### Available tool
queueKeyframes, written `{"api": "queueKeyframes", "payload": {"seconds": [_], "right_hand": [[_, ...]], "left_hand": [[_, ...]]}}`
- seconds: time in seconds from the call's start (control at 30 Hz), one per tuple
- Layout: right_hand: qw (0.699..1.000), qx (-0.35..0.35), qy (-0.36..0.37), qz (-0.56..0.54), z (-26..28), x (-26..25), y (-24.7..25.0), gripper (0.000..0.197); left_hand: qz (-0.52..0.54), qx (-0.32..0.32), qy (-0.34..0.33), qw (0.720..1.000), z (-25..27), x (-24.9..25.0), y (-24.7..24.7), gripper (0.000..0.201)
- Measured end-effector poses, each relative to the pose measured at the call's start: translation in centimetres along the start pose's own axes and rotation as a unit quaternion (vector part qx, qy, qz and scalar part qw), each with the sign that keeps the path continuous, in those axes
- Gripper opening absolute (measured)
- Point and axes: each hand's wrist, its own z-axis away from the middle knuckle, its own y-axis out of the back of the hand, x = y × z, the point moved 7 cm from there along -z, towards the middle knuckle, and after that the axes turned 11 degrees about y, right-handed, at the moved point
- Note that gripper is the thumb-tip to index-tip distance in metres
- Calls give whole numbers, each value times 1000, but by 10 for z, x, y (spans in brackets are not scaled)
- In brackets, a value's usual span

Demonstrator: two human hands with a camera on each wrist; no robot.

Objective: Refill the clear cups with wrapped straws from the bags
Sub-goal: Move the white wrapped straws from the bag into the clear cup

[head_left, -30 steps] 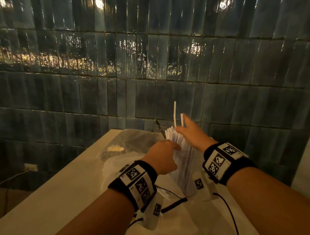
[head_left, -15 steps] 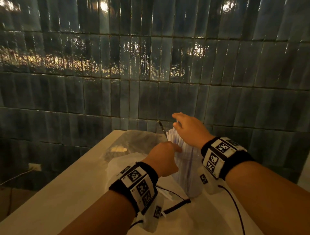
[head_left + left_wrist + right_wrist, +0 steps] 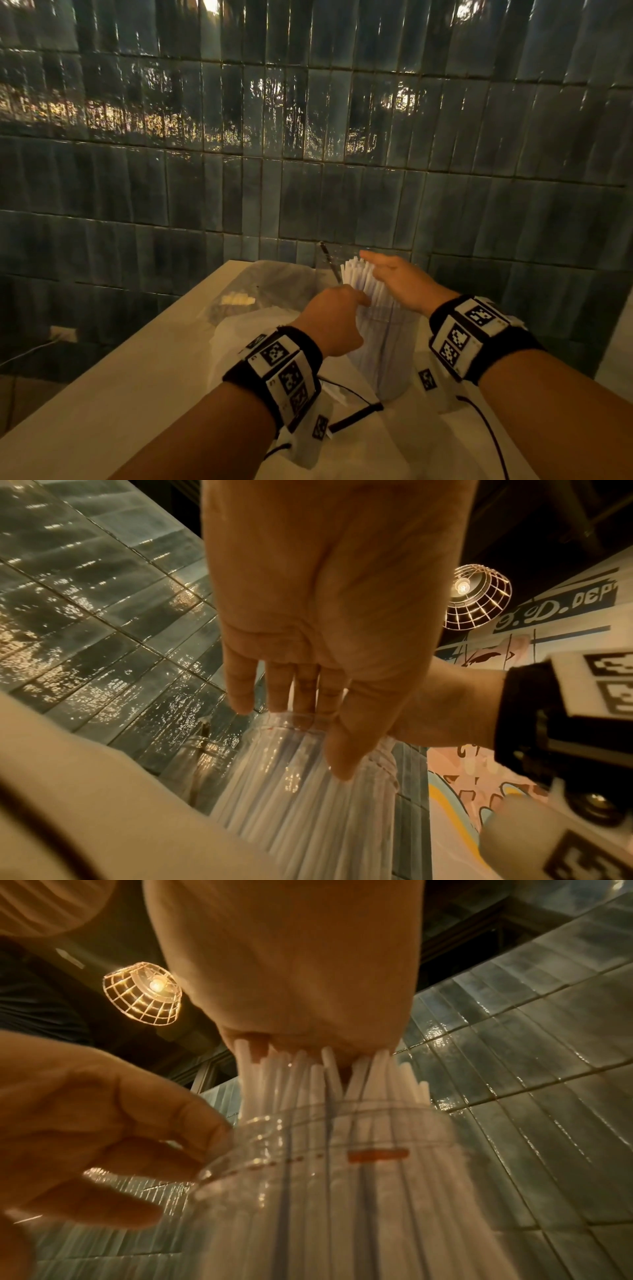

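A clear cup point(image 3: 388, 356) packed with white wrapped straws point(image 3: 358, 279) stands on the pale table point(image 3: 137, 377). My left hand point(image 3: 337, 317) grips the cup at its rim on the left side; in the right wrist view its curled fingers point(image 3: 192, 1123) pinch the rim of the cup point(image 3: 377, 1148). My right hand point(image 3: 394, 277) lies flat on the tops of the straws point(image 3: 308, 1074), palm point(image 3: 291, 988) down and fingers straight. The left wrist view shows my left hand point(image 3: 308, 723) against the cup point(image 3: 301, 799).
Behind stands a second clear cup point(image 3: 346, 255) with one dark straw point(image 3: 329, 262). A clear plastic bag point(image 3: 274, 287) lies at the back left, a white bag point(image 3: 239, 332) by the cup. The tiled wall point(image 3: 308, 171) is close behind. A black cable point(image 3: 356, 414) crosses the table.
Two straws that stuck up above the bundle have been pushed down by my right hand, which now lies flat on the tops. My left hand has kept its grip on the cup.
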Motion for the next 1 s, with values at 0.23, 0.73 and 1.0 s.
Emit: {"api": "queueKeyframes", "payload": {"seconds": [0.23, 0.73, 1.0], "right_hand": [[990, -73, -34, 115, -1, -1, -6, 53], [971, -34, 60, 230, 14, -16, -3, 48], [973, -52, 0, 225, 0, 3, -3, 51]], "left_hand": [[-5, 13, -5, 1000, -2, 3, -3, 58], [80, -48, -6, 996, -5, -3, 2, 73], [18, -37, -12, 999, -10, -2, 1, 55]]}}
